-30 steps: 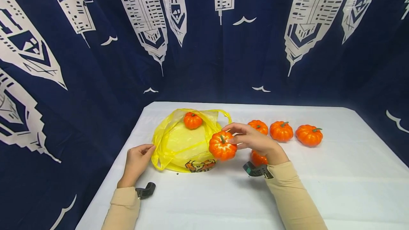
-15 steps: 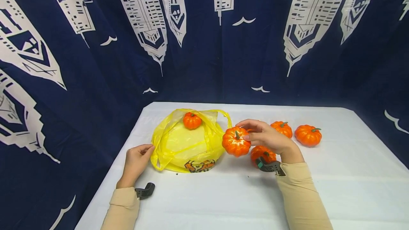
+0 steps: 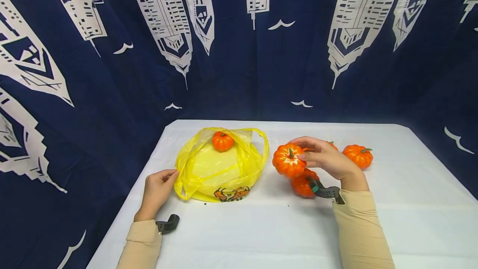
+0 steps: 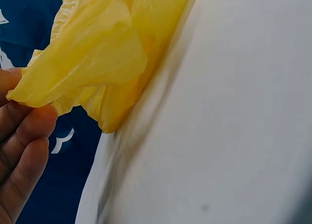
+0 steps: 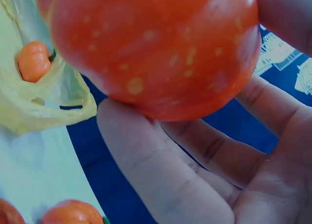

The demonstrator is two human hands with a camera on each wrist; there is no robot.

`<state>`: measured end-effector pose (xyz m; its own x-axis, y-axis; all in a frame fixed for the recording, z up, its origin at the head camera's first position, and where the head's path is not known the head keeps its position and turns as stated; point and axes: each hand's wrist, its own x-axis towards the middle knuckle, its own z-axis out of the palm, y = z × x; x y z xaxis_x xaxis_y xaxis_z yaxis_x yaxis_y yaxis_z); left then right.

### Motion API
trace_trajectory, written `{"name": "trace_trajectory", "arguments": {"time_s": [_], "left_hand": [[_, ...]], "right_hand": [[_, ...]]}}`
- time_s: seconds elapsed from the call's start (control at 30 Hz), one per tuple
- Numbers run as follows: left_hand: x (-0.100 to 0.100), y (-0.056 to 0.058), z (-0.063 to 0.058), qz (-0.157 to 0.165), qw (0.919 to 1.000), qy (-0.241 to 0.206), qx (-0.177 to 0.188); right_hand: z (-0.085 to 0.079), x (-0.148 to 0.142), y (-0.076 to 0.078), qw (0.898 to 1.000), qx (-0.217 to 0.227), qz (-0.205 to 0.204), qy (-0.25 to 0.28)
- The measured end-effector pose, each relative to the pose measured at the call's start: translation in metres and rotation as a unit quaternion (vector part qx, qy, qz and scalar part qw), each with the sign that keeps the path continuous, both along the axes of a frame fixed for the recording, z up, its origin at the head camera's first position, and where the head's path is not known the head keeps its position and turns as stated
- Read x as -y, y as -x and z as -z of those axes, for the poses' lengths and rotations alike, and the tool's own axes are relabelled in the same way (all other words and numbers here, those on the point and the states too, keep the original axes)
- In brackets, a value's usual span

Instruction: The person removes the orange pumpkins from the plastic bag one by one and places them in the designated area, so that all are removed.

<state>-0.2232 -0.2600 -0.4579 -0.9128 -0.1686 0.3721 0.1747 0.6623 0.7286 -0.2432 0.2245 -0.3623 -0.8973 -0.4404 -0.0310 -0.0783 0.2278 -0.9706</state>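
My left hand (image 3: 157,190) pinches the left edge of a yellow plastic bag (image 3: 213,184), which lies with its mouth spread. The left wrist view shows the bag's film (image 4: 97,53) between thumb and fingertips. Inside the bag, at its back, sits a small orange pumpkin (image 3: 223,141). Right of the bag, my right hand (image 3: 328,161) grips another small pumpkin (image 3: 286,165) above the table, its green stem facing the head camera. Close up in the right wrist view, the held pumpkin (image 5: 156,48) has the thumb and fingers around it.
One pumpkin (image 3: 303,187) stands below the held one, partly covered by it and the wrist camera. Farther right is another pumpkin (image 3: 356,157); one more (image 3: 331,144) shows barely behind the right hand. A dark blue patterned curtain (image 3: 231,86) hangs behind the white table (image 3: 239,235).
My right hand has moved to the right, away from the bag, with the pumpkin still held and slightly raised. The left hand keeps its pinch on the bag's edge.
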Motion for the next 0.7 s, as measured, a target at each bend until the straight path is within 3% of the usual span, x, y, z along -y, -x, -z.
{"name": "trace_trajectory", "arguments": {"time_s": [0.23,0.47,0.7], "left_hand": [[0.001,0.0,0.001,-0.001,1.0,0.0,0.0],[0.001,-0.001,0.001,0.005,1.0,-0.001,-0.005],[0.001,-0.001,-0.001,0.011,0.9998,-0.007,-0.016]], "right_hand": [[0.005,-0.014,-0.001,1.0,-0.018,-0.005,0.02],[0.014,-0.032,-0.004,0.999,-0.015,0.034,0.015],[0.016,-0.051,-0.009,0.999,-0.01,0.044,0.026]]}}
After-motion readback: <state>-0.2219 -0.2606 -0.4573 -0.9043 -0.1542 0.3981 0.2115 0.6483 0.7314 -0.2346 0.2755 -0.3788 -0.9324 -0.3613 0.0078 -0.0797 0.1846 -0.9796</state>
